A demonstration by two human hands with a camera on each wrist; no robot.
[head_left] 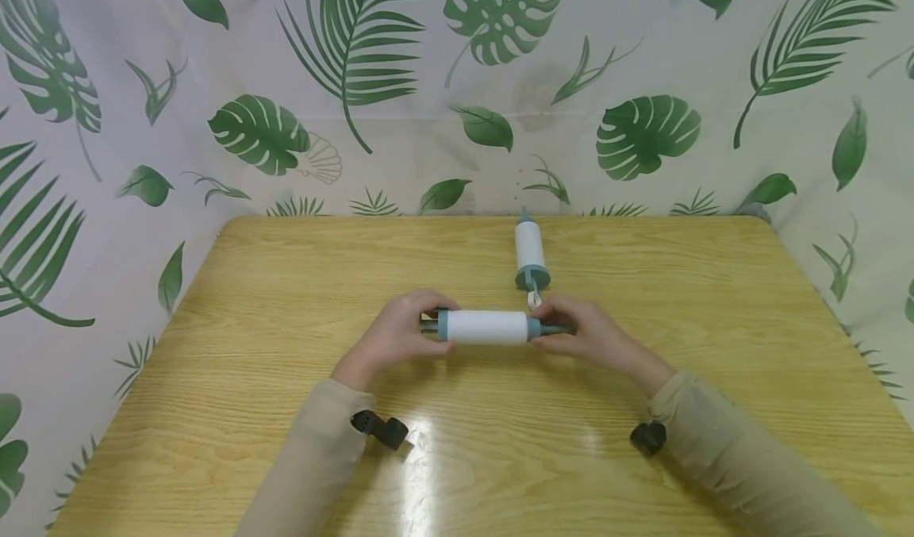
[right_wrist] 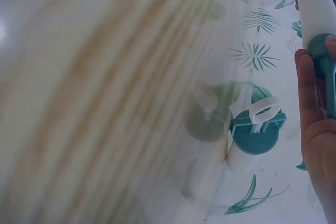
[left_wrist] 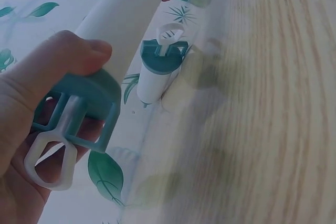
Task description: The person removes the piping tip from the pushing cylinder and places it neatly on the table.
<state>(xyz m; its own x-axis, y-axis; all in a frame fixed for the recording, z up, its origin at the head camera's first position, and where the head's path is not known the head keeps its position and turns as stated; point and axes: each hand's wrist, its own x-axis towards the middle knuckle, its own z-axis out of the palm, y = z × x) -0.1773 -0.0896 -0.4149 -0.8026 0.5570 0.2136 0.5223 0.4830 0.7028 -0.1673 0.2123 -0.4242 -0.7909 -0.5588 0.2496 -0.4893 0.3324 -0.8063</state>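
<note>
A thick syringe with a white barrel and teal ends [head_left: 488, 327] lies crosswise between both hands, low over the table. My left hand [head_left: 400, 329] grips its collar end; in the left wrist view, that thumb presses the teal collar, and a white loop handle [left_wrist: 50, 166] sticks out below. With thumb and fingers, my right hand [head_left: 591, 335] holds the tapered teal nozzle end [right_wrist: 321, 59]. Just beyond, a second similar syringe [head_left: 529, 243] lies on the table, nozzle pointing away and its white loop handle [right_wrist: 265, 109] near my right fingertips.
The wooden table [head_left: 300, 267] reaches back to a white cloth with green leaf prints [head_left: 400, 164], which also covers both sides. Dark wrist devices [head_left: 389, 432] sit on both sleeves. Light glares off the table between the forearms.
</note>
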